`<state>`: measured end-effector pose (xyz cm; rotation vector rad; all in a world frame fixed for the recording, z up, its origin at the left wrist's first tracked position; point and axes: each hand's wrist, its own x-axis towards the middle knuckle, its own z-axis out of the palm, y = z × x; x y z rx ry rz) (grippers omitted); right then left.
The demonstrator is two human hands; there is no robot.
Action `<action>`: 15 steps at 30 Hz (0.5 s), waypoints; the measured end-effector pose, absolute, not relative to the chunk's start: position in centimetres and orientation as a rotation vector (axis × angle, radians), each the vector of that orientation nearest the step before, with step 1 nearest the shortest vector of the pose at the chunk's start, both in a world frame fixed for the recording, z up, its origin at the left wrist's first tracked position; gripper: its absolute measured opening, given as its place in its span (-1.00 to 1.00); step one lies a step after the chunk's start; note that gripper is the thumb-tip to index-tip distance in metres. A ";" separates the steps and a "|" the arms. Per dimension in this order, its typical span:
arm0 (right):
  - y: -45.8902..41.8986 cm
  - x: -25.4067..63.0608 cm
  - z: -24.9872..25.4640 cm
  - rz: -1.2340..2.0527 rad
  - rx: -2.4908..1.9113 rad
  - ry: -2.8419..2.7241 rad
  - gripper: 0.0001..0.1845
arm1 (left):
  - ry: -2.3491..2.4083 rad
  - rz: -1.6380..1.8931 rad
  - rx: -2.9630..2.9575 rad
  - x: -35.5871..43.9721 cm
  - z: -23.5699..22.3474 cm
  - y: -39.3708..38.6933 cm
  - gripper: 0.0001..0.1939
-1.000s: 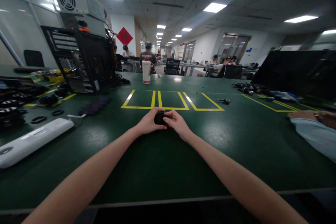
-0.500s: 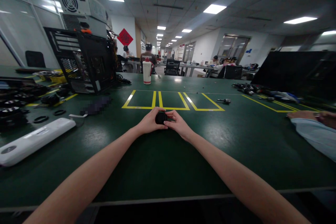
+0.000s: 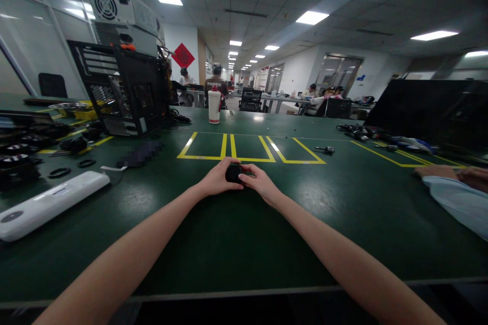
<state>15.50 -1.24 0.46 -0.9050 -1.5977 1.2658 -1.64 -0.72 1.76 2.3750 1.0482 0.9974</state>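
Between my two hands is a small black rounded object point(image 3: 233, 173), too dark to make out its kind. My left hand point(image 3: 217, 179) curves around its left side, thumb below and fingers above. From the right, my right hand point(image 3: 260, 182) grips its edge with thumb and fingertips. Both hands are low over the green table point(image 3: 229, 244), just in front of the yellow tape outlines point(image 3: 251, 160). The palm-side fingers are partly hidden by the object and hands.
A white elongated device point(image 3: 55, 204) lies at left, near black rings point(image 3: 59, 173). Behind it stands an open computer case point(image 3: 133, 91). A white cup point(image 3: 214, 107), a small dark tool point(image 3: 326, 150), a black monitor point(image 3: 430, 111) and another person's sleeve point(image 3: 455, 200) are also around.
The view has tilted very slightly. My right fingers have shifted a little on the black object's upper edge; both hands still hold it in the same place.
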 end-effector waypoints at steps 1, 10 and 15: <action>-1.4 15.5 0.5 1.254 -0.886 -1.601 -0.64 | 1.042 0.998 2.372 -1.6 1.8 -0.8 -0.37; -1.4 15.5 0.2 1.139 -0.909 -1.622 -0.74 | 1.047 0.984 2.373 -1.6 2.0 -0.9 -0.38; -1.3 15.5 0.3 1.192 -0.927 -1.624 -0.63 | 1.057 0.976 2.370 -1.7 1.9 -0.9 -0.37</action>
